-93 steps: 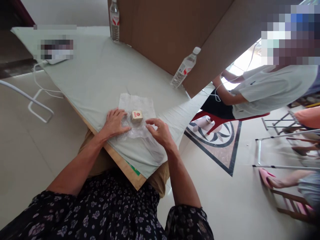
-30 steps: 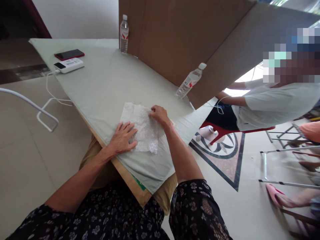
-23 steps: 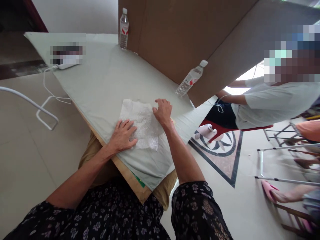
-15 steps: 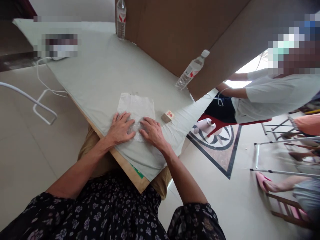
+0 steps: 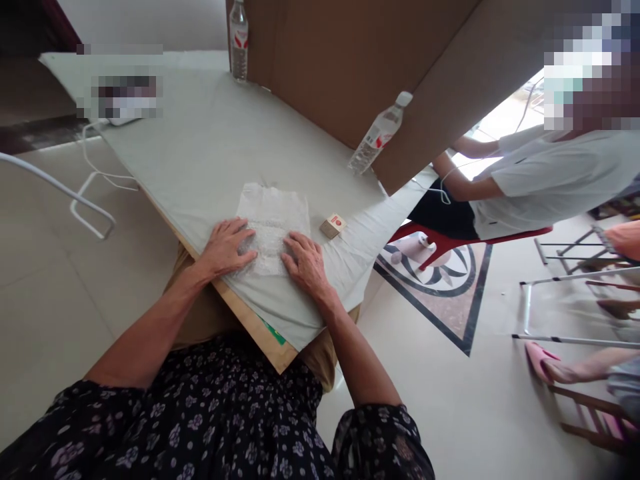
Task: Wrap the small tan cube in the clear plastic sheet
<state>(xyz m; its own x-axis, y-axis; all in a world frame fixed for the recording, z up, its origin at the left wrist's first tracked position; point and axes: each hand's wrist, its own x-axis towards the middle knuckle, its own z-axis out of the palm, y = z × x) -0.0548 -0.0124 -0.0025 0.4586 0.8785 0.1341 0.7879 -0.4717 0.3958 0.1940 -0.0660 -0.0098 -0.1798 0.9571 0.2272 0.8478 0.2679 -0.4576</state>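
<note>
A whitish, translucent sheet that looks like bubble wrap [image 5: 273, 230] lies spread on the cloth-covered table [image 5: 195, 153]. My left hand [image 5: 226, 247] rests flat on its left edge, fingers stretched out. Over on the right edge lies my right hand [image 5: 305, 259], palm down with fingers apart. Between the two hands the middle of the sheet shows. A small cardboard box [image 5: 332, 226] with a red mark sits just beyond my right hand, not touched by it.
A large cardboard panel [image 5: 320, 73] stands along the far side. Two clear water bottles are by it, an upright bottle [image 5: 239, 47] and a tilted bottle [image 5: 380, 133]. A blurred-out device with white cables lies far left. A person in a white shirt [image 5: 560, 177] sits at the right.
My hands have moved apart, the left one outward to the left and the right one slightly right, baring more of the sheet's middle. The camera view has shifted a little.
</note>
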